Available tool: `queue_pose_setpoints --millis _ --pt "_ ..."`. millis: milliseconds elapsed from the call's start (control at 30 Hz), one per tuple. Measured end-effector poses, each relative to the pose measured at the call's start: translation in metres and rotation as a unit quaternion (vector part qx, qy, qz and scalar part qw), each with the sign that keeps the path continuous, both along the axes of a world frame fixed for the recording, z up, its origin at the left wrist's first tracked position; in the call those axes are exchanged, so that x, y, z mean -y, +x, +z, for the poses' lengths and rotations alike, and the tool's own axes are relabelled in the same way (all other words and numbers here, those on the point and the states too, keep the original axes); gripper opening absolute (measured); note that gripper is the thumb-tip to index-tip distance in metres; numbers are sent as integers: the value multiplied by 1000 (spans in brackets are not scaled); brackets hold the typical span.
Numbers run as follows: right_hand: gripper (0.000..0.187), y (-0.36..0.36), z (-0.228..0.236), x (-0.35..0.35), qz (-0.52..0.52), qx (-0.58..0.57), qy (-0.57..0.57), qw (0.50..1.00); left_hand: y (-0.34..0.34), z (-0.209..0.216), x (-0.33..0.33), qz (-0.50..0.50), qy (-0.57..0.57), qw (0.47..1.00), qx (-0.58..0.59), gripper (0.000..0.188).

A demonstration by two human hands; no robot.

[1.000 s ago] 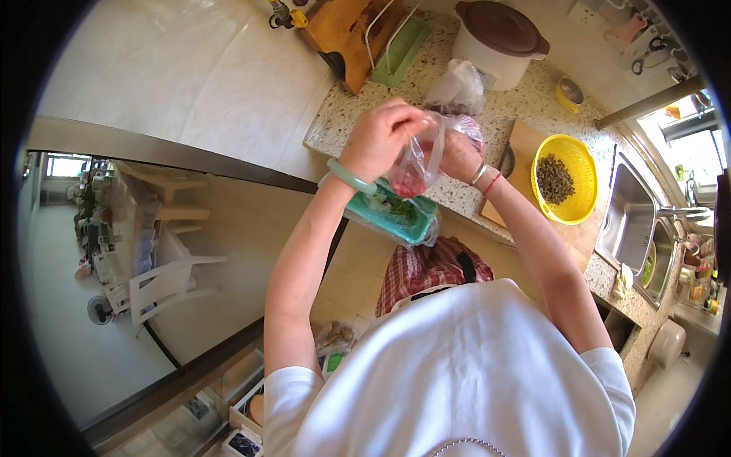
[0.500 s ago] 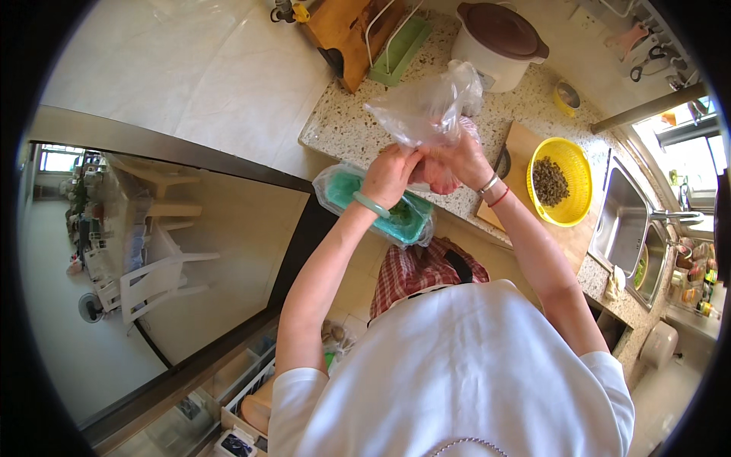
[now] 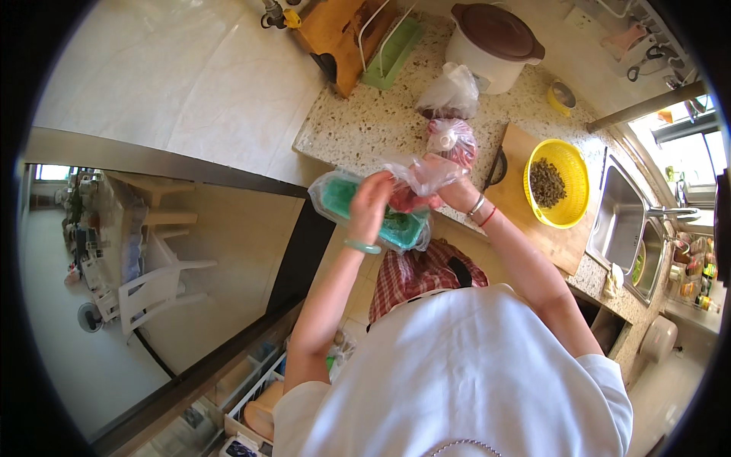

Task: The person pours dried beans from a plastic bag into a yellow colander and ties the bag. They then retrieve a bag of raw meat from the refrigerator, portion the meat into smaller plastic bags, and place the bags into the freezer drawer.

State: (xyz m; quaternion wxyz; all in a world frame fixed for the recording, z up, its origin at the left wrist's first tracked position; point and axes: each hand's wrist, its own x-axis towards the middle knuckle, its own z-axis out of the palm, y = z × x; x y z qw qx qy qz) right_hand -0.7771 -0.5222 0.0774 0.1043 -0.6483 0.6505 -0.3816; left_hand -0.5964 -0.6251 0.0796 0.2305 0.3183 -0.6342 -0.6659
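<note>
A clear plastic bag [image 3: 426, 174] with red raw meat [image 3: 411, 200] in it hangs in front of the counter edge, close above the green tub. My right hand [image 3: 457, 190] is closed on the bag's right side. At its left side, my left hand [image 3: 369, 207] has its fingers together against the film; the hand is slightly blurred. The turquoise-green tub [image 3: 335, 199], wrapped in clear plastic, lies below my left hand, with dark green bits inside. A second, knotted bag of red meat [image 3: 454, 145] sits on the counter just beyond my hands.
Another clear bag [image 3: 451, 93] stands before the white cooker [image 3: 487, 65] with its brown lid. To the right are a wooden cutting board [image 3: 525, 228], a yellow basket [image 3: 585, 186] of brown bits and a steel sink [image 3: 618, 217]. A green rack [image 3: 396, 57] stands far left.
My hands have come nearer and lower with the bag of meat, and the left has moved apart from the right. The knotted bag and the bag behind it now show on the counter.
</note>
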Motion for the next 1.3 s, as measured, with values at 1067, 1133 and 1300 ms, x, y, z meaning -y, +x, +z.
queue_pose_setpoints --millis 1067,1133,1300 --pt "41 81 -28 -29 46 856 204 473 -63 -43 26 -175 482 837 193 20" --pt "37 83 -36 -27 13 852 222 473 -61 -41 36 -202 394 857 264 23" --pt "38 65 -6 -16 -130 513 229 817 -66 -37 67 -181 446 856 190 10"
